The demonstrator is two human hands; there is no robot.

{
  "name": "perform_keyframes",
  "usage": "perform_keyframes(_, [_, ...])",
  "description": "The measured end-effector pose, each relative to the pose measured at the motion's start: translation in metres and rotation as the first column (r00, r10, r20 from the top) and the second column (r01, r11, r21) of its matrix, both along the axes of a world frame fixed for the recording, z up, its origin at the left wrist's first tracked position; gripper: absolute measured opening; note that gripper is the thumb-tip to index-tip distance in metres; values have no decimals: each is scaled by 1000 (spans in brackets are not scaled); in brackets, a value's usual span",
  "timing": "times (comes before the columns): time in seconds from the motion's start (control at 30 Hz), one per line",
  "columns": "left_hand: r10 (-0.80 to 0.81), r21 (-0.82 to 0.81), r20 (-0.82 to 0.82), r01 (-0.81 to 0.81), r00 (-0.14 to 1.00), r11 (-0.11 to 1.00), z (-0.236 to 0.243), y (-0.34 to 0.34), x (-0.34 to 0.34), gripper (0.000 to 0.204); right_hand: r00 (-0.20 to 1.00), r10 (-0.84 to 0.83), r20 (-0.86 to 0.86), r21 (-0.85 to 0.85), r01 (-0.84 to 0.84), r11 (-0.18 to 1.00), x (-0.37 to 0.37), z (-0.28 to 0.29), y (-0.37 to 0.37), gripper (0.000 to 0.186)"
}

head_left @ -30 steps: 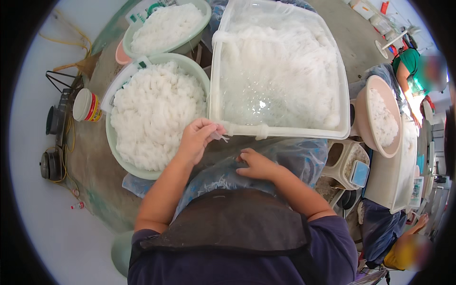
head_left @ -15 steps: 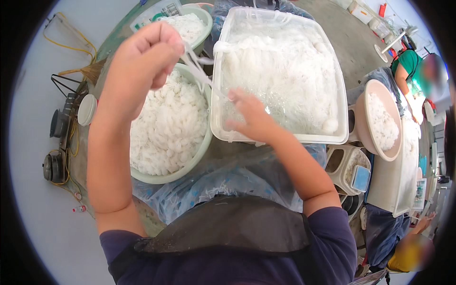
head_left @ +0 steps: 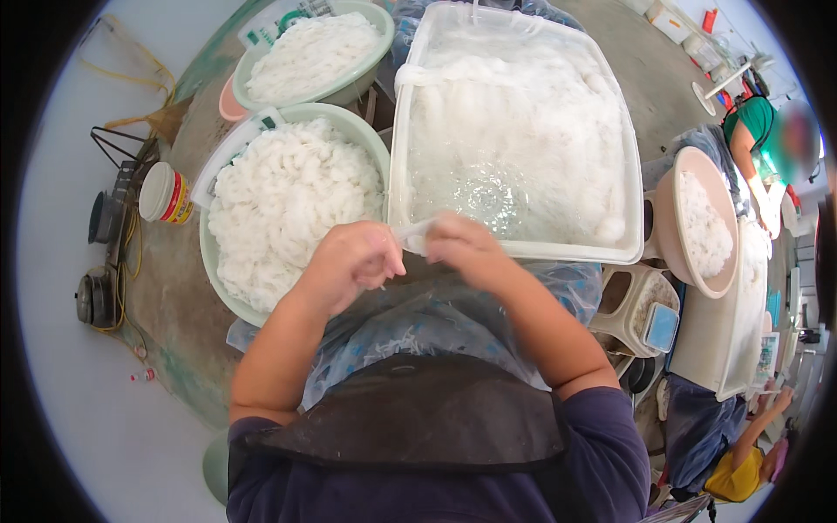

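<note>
Between my two hands stretches a short, wet white strip (head_left: 415, 231), at the near left corner of a white rectangular tub (head_left: 514, 248). My left hand (head_left: 353, 257) is closed on one end, fingers curled, over the gap between the tub and a pale green basin (head_left: 207, 248). My right hand (head_left: 466, 246), somewhat blurred, pinches the other end over the tub's near rim. Water and a mass of white, stringy fibres (head_left: 514, 113) fill the tub, with ripples near its front. Heaped in the green basin are white, clumped pieces (head_left: 292, 209).
Behind stands another green basin (head_left: 379, 65) of white material. At right are a pinkish basin (head_left: 728, 261), a stool (head_left: 623, 301) with a small blue-topped device (head_left: 663, 327), and two people. A white bucket (head_left: 159, 193) and yellow cable (head_left: 135, 253) lie left.
My left hand has come down from above the basins to the tub's near corner, holding the strip. My right hand has drawn back to the near rim and closed. Ripples now show in the water.
</note>
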State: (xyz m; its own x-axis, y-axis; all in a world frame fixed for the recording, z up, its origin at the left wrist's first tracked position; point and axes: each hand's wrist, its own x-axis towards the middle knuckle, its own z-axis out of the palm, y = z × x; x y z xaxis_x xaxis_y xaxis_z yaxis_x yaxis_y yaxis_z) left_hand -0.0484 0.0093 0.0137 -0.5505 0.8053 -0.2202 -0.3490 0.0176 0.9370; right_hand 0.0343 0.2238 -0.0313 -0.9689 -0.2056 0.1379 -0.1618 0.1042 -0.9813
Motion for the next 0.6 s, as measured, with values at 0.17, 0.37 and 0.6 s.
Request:
perform_keyframes(0.17, [313,-53,-574,-416,757,908,-23,12,12,12,978,206,-13,-223,-204,953,15,24,-23,18])
perform_keyframes(0.37, [449,106,272,-490,851,865,-25,33,39,34,904,-139,-404,470,336,816,4,11,-32,20])
perform_keyframes(0.6, [-29,-29,-934,5,356,1000,7,-8,-5,22,998,38,-41,154,-31,988,7,29,-30,20])
